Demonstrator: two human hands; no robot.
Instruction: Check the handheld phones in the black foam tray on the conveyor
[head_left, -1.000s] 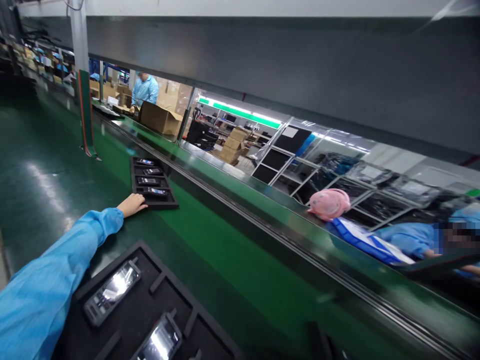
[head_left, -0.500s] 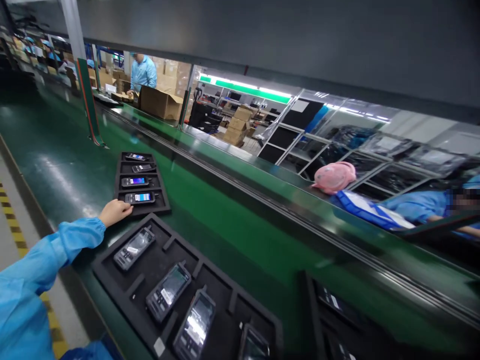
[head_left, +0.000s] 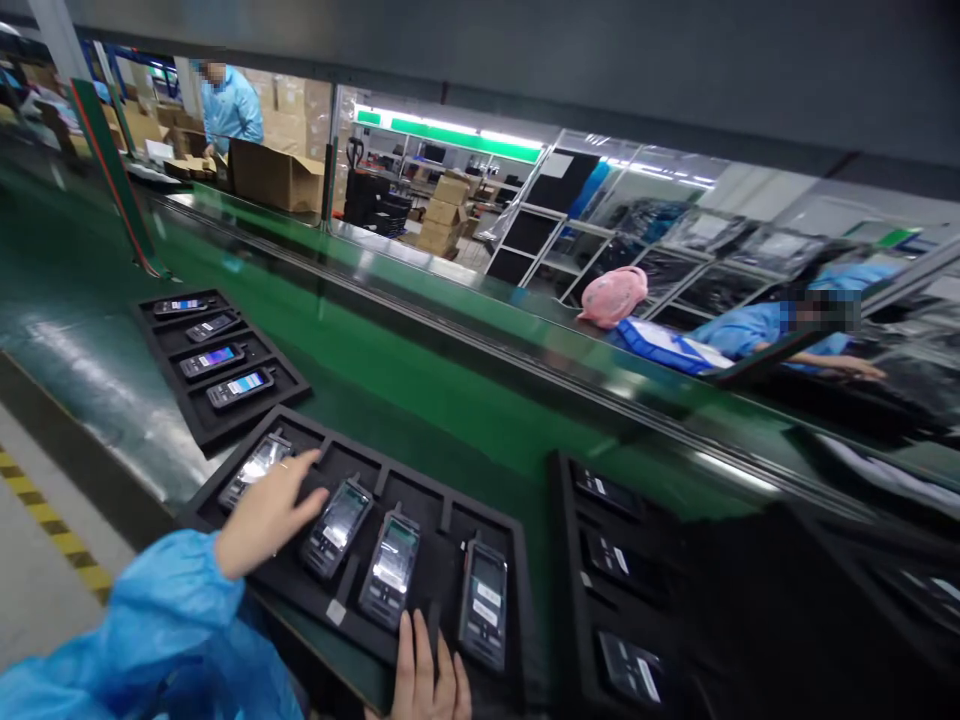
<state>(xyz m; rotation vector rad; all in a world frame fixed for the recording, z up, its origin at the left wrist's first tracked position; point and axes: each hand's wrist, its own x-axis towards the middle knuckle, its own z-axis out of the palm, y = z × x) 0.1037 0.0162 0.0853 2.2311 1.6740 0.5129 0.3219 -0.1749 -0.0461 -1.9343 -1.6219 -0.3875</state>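
Observation:
A black foam tray [head_left: 360, 455] lies in front of me, with several handheld phones with stubby antennas in its compartments. My left hand [head_left: 266, 510] is over the tray's left end, thumb and fingers apart, partly covering the leftmost phone [head_left: 259, 465]. Whether it touches that phone I cannot tell. Just right of this hand is another phone [head_left: 337, 528]. At the tray's near edge, my right hand [head_left: 429, 675] has its fingers stretched out, below a middle phone [head_left: 391, 568] and left of the rightmost phone [head_left: 484, 600]. Nothing shows in either hand.
Farther left on the green belt [head_left: 450, 400] lies a second foam tray [head_left: 289, 385] of phones, some screens lit. Dark trays [head_left: 559, 560] lie at right. Beyond the metal rail are a pink bag-like item [head_left: 615, 297], a cardboard box [head_left: 274, 178] and two co-workers in blue.
My left hand has left the far tray and come back over the near one, opening. The far tray now sits turned. My right hand has come into view at the near tray's edge.

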